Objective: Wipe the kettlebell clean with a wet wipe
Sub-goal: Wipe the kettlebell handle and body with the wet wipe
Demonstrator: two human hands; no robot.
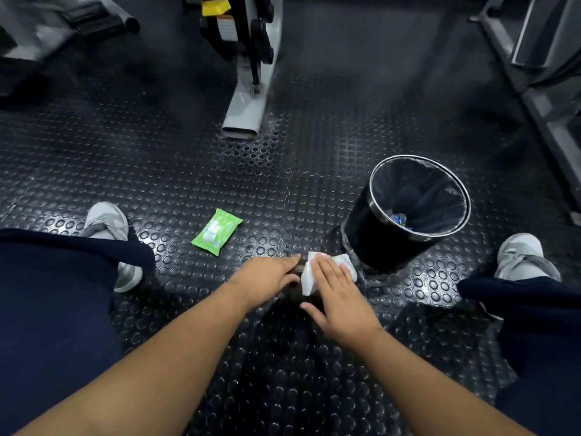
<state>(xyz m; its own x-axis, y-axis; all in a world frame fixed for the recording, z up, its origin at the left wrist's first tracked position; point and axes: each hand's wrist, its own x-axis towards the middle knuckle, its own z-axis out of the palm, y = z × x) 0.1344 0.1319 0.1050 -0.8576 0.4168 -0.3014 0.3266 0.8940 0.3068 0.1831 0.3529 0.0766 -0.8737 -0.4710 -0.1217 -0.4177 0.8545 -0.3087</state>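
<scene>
Studded rubber floor (176,171), right hand (338,302) pressing wipe (309,278)

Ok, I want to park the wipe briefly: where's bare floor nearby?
Bare floor lies between the green wipe pack and the bin, also between pack and left shoe. Crowded between bin and right hand.

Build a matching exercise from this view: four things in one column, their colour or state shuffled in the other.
1 wet wipe
2 wipe pack
3 bin
4 left hand

A green, lying on the floor
B black, lined, litter inside
C fingers straight, beside the wipe
D white, under the right hand

Pairs: 1-D, 2-A, 3-B, 4-C
</scene>
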